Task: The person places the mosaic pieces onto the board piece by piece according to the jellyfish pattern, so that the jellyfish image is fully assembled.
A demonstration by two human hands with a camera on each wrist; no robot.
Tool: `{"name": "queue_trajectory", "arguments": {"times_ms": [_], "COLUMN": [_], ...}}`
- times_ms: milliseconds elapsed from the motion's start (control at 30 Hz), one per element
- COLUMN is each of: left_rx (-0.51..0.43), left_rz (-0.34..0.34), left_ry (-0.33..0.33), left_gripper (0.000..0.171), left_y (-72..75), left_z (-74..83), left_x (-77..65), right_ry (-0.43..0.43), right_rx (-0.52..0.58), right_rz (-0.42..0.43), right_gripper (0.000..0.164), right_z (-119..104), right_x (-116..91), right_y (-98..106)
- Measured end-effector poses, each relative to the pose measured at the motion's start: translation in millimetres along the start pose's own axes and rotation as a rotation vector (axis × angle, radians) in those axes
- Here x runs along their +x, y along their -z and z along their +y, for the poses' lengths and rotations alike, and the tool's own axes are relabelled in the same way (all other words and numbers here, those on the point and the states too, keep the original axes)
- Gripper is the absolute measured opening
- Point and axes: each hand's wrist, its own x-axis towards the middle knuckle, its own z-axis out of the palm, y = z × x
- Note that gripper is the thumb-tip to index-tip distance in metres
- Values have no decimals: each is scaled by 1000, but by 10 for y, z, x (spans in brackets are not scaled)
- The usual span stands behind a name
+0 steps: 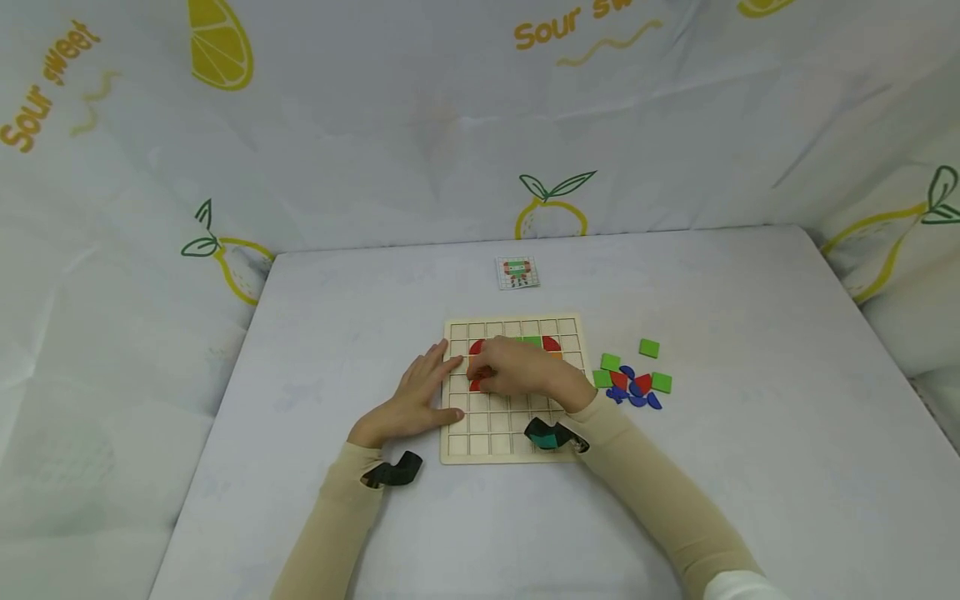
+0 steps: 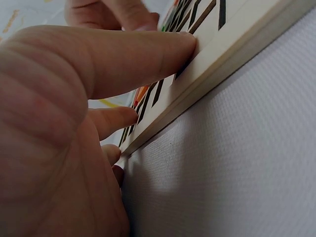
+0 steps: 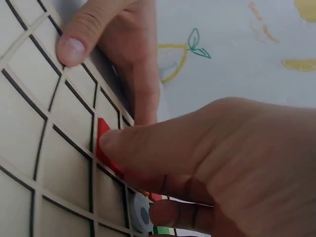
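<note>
A wooden grid board lies on the table with red, green and orange pieces in its upper rows. My left hand rests with fingers spread on its left edge, the thumb on the rim in the left wrist view. Over the board's left part, my right hand pinches a red piece between thumb and finger, low against a grid cell. Its full shape is hidden by the fingers. Close to those fingers sits a round white eye piece with a dark centre. The right hand covers much of the pattern.
Right of the board lie loose flat pieces: green squares, red pieces and blue rounded pieces. A small pattern card lies behind the board. White cloth with lemon prints hangs along the table's back edge.
</note>
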Motion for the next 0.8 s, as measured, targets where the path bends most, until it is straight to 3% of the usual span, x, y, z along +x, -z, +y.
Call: {"name": "queue_trajectory", "arguments": {"times_ms": [233, 533, 800], "left_rx": [0, -16, 9], "left_rz": [-2, 1, -8], "left_ry": [-6, -4, -7], "left_gripper": [86, 85, 85], "left_y": [-4, -8, -4], "left_z": [-4, -11, -10], "left_x": [4, 0, 5], "right_ry": [-96, -90, -149], "right_rx": [-134, -53, 75], "right_rz": [-2, 24, -109], "right_gripper": [17, 6, 14], "right_z": [-146, -133, -153], "right_x": [-15, 0, -11], "right_y": [-72, -58, -74]}}
